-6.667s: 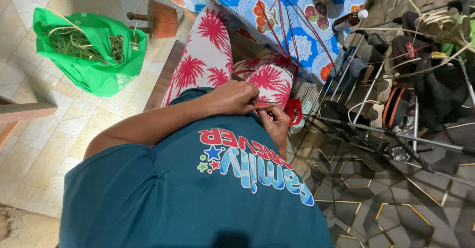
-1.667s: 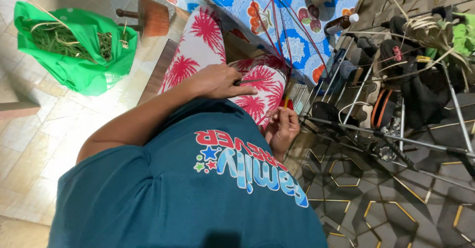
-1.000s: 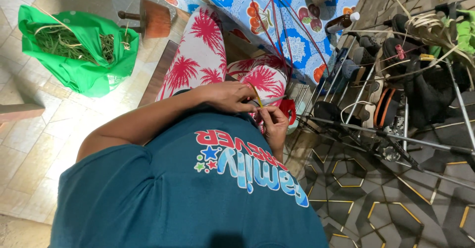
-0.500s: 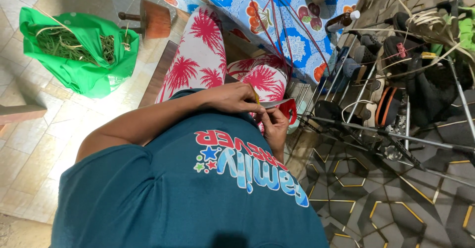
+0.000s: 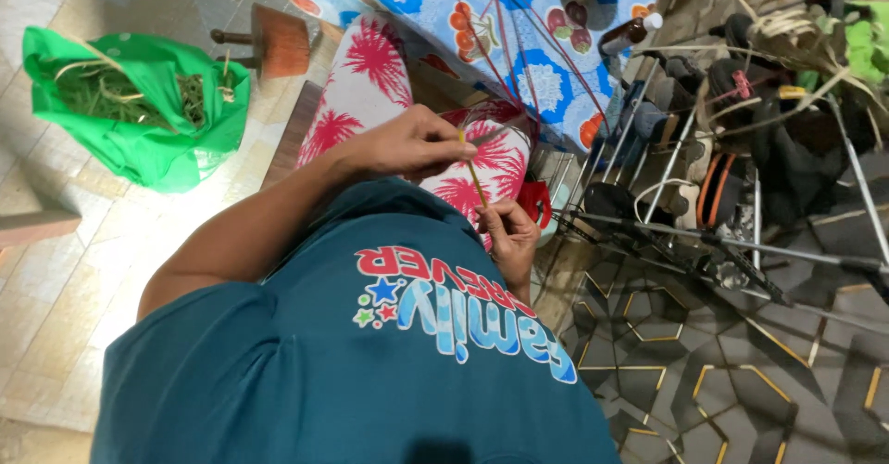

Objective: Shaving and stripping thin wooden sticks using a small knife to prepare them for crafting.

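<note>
Change: the left hand [image 5: 412,144] has lifted away from the right hand [image 5: 509,237], stretching the yellow strand [image 5: 473,175] between them.
Floor: pale tiles; green bag [image 5: 139,112] of fibres far left of the strand.
Lap: palm-print cloth [image 5: 370,84] beneath the strand.
Left hand: fingers pinched on the strand's upper end.
Right hand: curled closed around its lower end.

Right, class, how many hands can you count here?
2. The left hand pinches the top of a thin yellow strip; the right hand holds its lower end, beside the teal shirt. No others show.
</note>
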